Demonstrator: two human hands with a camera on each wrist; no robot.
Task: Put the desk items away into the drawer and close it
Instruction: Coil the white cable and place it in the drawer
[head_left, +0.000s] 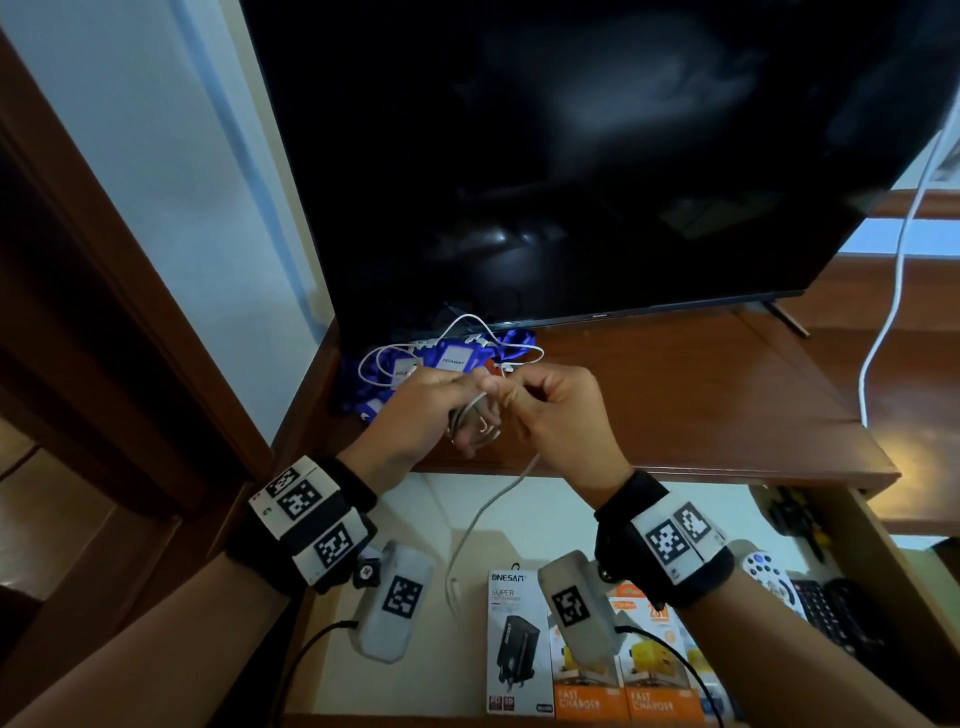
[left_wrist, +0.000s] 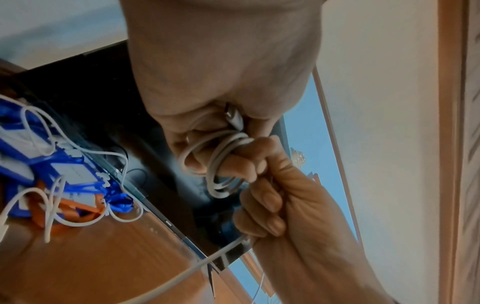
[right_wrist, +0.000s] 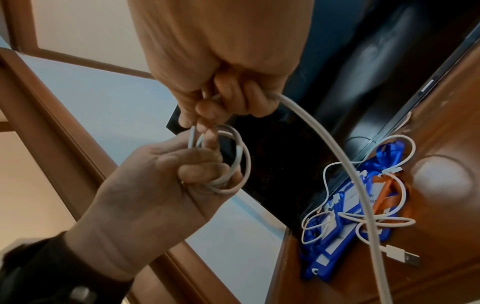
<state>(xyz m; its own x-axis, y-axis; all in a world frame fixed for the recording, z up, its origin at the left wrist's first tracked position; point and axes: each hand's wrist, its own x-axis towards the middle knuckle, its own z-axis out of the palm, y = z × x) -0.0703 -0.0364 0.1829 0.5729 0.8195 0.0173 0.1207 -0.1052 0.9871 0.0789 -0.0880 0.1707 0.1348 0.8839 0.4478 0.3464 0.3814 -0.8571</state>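
Note:
Over the desk's front edge, my left hand (head_left: 467, 415) grips a small coil of white charging cable (left_wrist: 221, 160) wound round its fingers. My right hand (head_left: 511, 395) pinches the same cable beside the coil (right_wrist: 241, 160), and the strand runs through its curled fingers. The cable's loose tail (head_left: 483, 514) hangs from the hands into the open drawer (head_left: 410, 514) below. On the desk behind the hands lie blue and orange lanyard badges (head_left: 447, 358), with a second thin white cable (right_wrist: 389, 222) tangled over them and its USB plug (right_wrist: 402, 256) on the wood.
A big dark TV (head_left: 597, 156) fills the back of the desk, with a white cord (head_left: 893, 312) hanging at its right. The drawer holds a black charger box (head_left: 519, 644), orange charger boxes (head_left: 654, 691), a remote (head_left: 763, 571) and dark items at right.

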